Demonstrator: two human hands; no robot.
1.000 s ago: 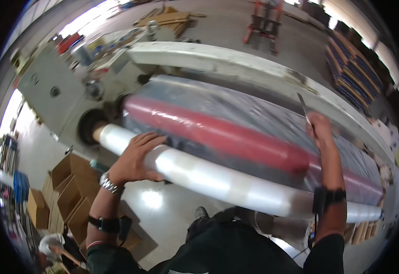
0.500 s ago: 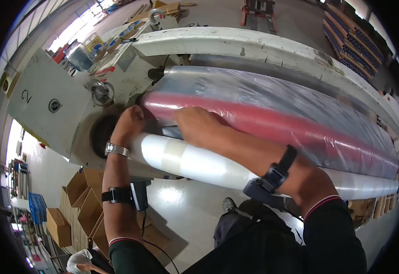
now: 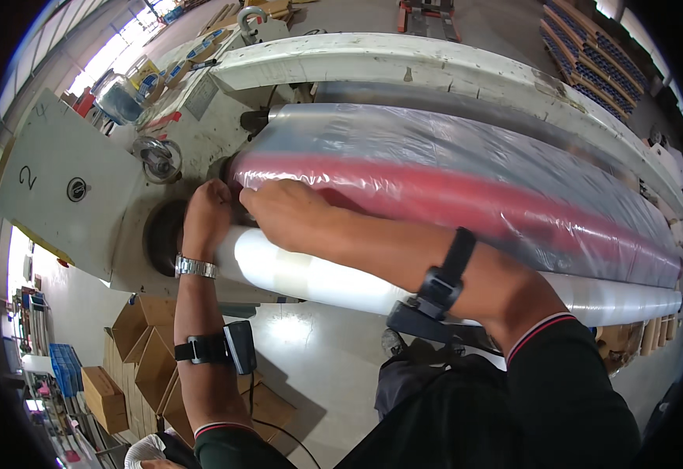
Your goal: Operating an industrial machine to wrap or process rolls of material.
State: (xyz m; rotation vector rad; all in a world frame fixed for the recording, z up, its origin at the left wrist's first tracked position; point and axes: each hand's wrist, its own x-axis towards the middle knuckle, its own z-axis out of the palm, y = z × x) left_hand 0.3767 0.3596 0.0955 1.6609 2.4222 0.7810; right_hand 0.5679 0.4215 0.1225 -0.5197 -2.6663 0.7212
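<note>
A wide clear plastic film (image 3: 451, 141) runs over a red roller (image 3: 404, 187) on a machine. In front of it lies a thick roll of white film (image 3: 341, 277). My left hand (image 3: 208, 209) is closed by the left end of the red roller, above the end of the white roll. Close beside it, my right hand (image 3: 283, 213) is also closed, fingertips toward the left hand, between the red roller and the white roll. The fingers hide what either hand grips; the clear film's left edge is nearest to both.
The machine's pale side housing (image 3: 68, 187) stands at the left, with a metal ring (image 3: 157, 159) on it. A long white beam (image 3: 404, 61) crosses behind the film. Cardboard boxes (image 3: 154, 359) sit on the floor at lower left. Stacked tubes (image 3: 591, 62) stand far right.
My right hand has moved left along the red roller, close to my left hand. The left hand stays near the roller's end. The whole view has shifted slightly.
</note>
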